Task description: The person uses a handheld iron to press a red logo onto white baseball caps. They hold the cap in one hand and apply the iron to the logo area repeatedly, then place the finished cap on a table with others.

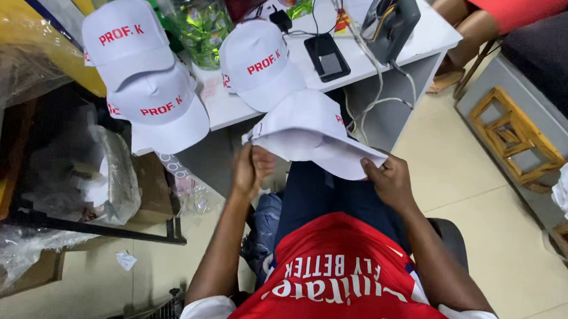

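Head view. We hold one white cap (pixel 307 132) in both hands, over our lap and just off the near edge of the white counter (pixel 423 31). Our left hand (pixel 250 171) is closed on the cap's back edge, fingers curled under the fabric. Our right hand (pixel 391 180) pinches the brim's outer corner, thumb on top. The cap is tilted with its crown away from us, brim toward the right hand.

Beyond the left hand, on the counter, lie three finished caps with red lettering: two stacked caps (pixel 144 77) far to its left and a single cap (pixel 259 63) just past it. Beyond the right hand sit a dark flat device (pixel 327 56) and trailing white cables (pixel 371 74). A clear bottle (pixel 200 22) stands behind the caps.

Our judgement: the step in hand is checking or turning this cap. The next move likely calls for keeping both grips firm while rotating it, so that the brim is not creased, then clearing the counter edge.
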